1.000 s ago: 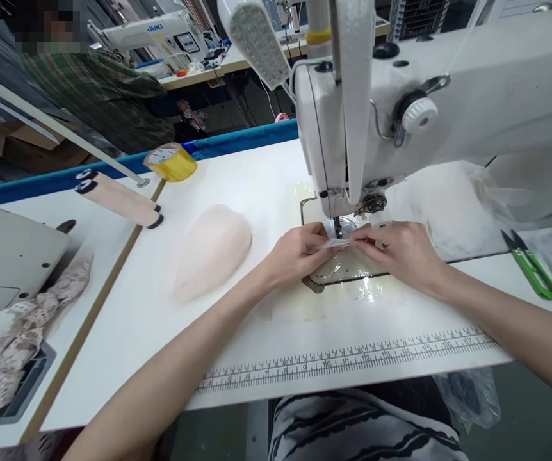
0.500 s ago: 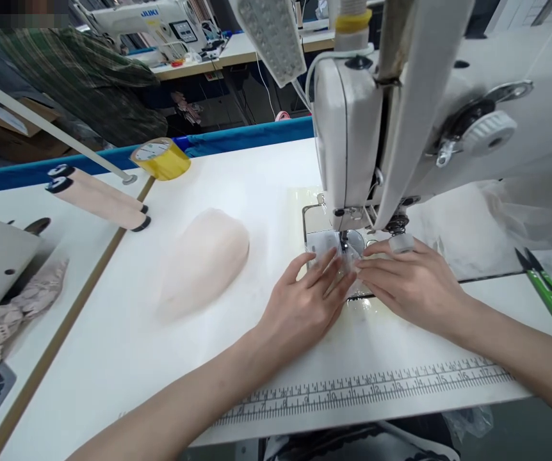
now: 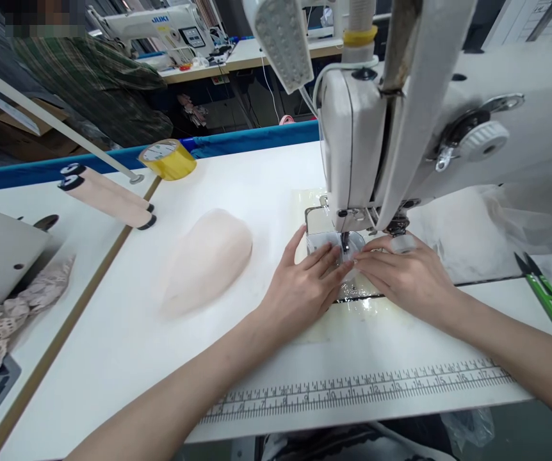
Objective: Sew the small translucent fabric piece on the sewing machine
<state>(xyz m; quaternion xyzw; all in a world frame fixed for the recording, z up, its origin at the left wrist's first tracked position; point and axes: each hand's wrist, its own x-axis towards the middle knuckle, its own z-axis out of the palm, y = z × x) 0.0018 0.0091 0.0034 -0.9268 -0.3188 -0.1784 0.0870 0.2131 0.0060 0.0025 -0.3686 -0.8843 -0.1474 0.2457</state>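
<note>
My left hand [image 3: 305, 288] lies flat on the machine bed with its fingers stretched out, pressing a small sheer white piece of fabric [image 3: 326, 246] under the needle [image 3: 345, 242] of the white sewing machine [image 3: 401, 141]. My right hand [image 3: 401, 275] lies flat beside it, fingers extended onto the same piece, fingertips almost touching the left ones. A white thimble-like ring [image 3: 403, 243] sits on one right finger. Most of the fabric is hidden under my fingers.
A pale pink padded cup [image 3: 206, 259] lies left of my hands. A yellow tape roll [image 3: 168, 159] and two pink rolls [image 3: 107, 195] sit further left. Green thread snips [image 3: 549, 294] lie at the right. A printed ruler [image 3: 353, 394] runs along the table's front edge. Another person sits at back left.
Both hands went from pinching the small piece at the needle to lying flat on it. My view moved closer to the machine.
</note>
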